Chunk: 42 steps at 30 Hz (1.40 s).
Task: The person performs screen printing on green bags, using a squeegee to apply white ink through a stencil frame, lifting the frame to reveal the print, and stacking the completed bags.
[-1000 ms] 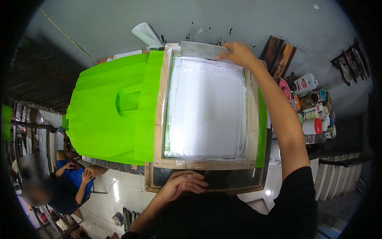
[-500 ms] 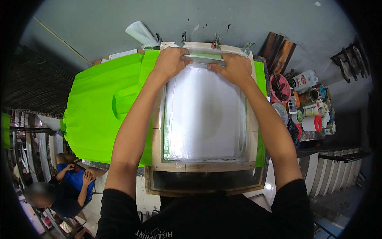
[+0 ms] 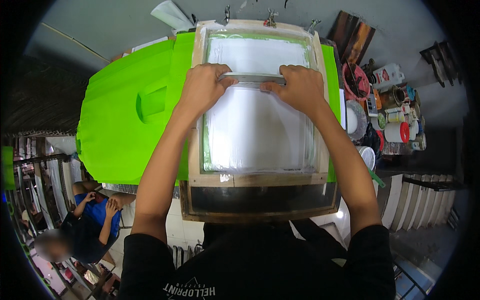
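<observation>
Our left hand (image 3: 206, 85) and right hand (image 3: 302, 86) pinch opposite ends of the grey scraper (image 3: 256, 78), and we have it crosswise over the white screen (image 3: 252, 130), nearer the far edge! Green bags (image 3: 120, 120) spread out left of our wooden frame (image 3: 275, 179).

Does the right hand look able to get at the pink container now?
Probably not while the right hand grips the grey bar; otherwise, the way to the pink container looks free.
</observation>
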### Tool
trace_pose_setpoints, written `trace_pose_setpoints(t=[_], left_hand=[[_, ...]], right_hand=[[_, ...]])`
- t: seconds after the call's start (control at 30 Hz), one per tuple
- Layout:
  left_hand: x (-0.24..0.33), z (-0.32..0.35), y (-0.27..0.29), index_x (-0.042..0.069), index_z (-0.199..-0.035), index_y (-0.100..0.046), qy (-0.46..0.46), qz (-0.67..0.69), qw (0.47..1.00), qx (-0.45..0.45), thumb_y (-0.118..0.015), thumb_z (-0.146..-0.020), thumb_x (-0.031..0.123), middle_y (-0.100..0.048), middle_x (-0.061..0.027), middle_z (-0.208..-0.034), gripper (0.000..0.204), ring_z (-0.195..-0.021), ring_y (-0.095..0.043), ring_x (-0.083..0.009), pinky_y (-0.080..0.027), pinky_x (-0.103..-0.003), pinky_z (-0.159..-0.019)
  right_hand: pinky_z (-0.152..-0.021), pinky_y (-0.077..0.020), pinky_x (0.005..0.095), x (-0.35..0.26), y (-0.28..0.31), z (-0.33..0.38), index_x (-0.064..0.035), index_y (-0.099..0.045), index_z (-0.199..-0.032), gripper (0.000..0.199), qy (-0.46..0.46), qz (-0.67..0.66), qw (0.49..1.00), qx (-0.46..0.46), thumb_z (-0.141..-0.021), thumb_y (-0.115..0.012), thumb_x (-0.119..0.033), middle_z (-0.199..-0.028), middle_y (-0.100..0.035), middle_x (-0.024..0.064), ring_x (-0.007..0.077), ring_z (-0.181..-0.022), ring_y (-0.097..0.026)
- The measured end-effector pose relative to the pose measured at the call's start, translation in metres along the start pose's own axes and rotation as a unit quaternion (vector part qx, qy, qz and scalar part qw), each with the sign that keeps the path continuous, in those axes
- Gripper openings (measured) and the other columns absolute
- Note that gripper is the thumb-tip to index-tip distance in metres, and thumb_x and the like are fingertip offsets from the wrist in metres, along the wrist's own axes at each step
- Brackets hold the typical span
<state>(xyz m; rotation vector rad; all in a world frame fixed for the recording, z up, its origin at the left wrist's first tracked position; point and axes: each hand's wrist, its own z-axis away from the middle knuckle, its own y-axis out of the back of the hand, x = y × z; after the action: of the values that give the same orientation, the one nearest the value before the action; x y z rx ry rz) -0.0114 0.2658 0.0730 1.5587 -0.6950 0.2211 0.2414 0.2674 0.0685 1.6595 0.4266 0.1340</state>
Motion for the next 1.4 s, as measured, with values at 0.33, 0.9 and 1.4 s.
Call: trace_pose_setpoints(t=[0.33, 0.9, 1.4], left_hand=[[0.033, 0.111, 0.004, 0.001, -0.093, -0.077, -0.009, 0.008, 1.0, -0.019, -0.08, -0.083, 0.019, -0.073, -0.0196, -0.09, 0.021, -0.084, -0.068, -0.0369, -0.054, -0.043, -0.078], [0.03, 0.231, -0.028, 0.004, -0.151, -0.04, 0.007, -0.031, 0.993, 0.115, -0.092, -0.067, 0.033, -0.043, -0.0224, -0.155, 0.102, -0.145, -0.039, -0.0396, -0.02, -0.058, -0.121], [0.076, 0.163, 0.07, 0.006, -0.161, -0.015, -0.11, 0.119, 0.907, 0.388, -0.09, -0.074, 0.043, -0.032, -0.0272, -0.16, 0.121, -0.148, -0.032, -0.0384, -0.025, -0.051, -0.12]], right_hand=[[-0.063, -0.0523, 0.0442, -0.042, -0.005, 0.109, -0.0079, -0.064, -0.076, 0.052, 0.024, -0.027, 0.999, 0.024, -0.08, -0.072, -0.059, -0.073, -0.066, 0.0099, 0.0304, -0.071, -0.067], [-0.069, -0.0487, 0.0361, -0.07, -0.011, 0.198, -0.0112, -0.062, -0.083, 0.03, 0.082, -0.023, 0.99, 0.112, -0.069, -0.08, -0.03, -0.086, -0.063, 0.0033, 0.0219, -0.081, -0.063], [-0.076, -0.0487, 0.0371, -0.057, 0.152, 0.123, -0.0091, -0.065, -0.089, 0.021, 0.196, 0.004, 0.922, 0.334, -0.07, -0.072, -0.016, -0.091, -0.065, 0.0048, 0.0246, -0.084, -0.063]])
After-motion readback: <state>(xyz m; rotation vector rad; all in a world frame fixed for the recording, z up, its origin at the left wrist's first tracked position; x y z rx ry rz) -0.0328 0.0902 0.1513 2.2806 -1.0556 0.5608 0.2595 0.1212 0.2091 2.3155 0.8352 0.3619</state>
